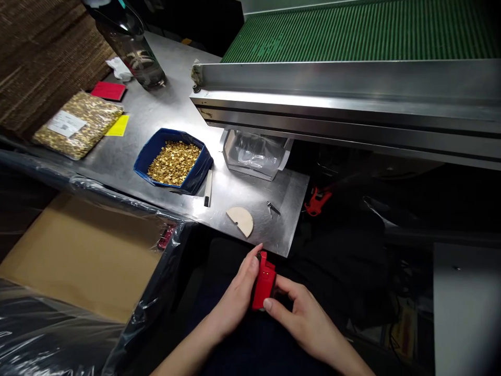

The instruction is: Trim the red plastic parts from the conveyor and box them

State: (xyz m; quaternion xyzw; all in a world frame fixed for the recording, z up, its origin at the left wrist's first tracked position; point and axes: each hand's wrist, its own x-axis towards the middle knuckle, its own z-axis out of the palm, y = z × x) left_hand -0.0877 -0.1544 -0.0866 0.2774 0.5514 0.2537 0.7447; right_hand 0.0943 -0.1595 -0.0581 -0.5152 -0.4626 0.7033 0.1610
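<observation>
A small red box-like plastic part [264, 284] with a stepped top and dark sides is held over my lap, just off the table's front corner. My left hand [241, 284] is closed along its left side, with the thumb near the top end. From the right, my right hand [295, 308] pinches the lower end, its thumb on the red face. On the table beyond lie a pale half-round disc [241, 221] with a notch and a nail clipper [273, 209]. Behind them, a blue bin [156, 142] holds many small gold-coloured metal pieces [175, 162].
A conveyor with a green ribbed belt [352, 31] and metal rail [344, 117] overhangs the right. Under it sits a clear bin [250, 169]. At left are a bag of gold pieces [80, 125], a bottle [136, 55] and a plastic-lined carton [82, 250]. Orange-handled scissors [318, 201] hang beside the table.
</observation>
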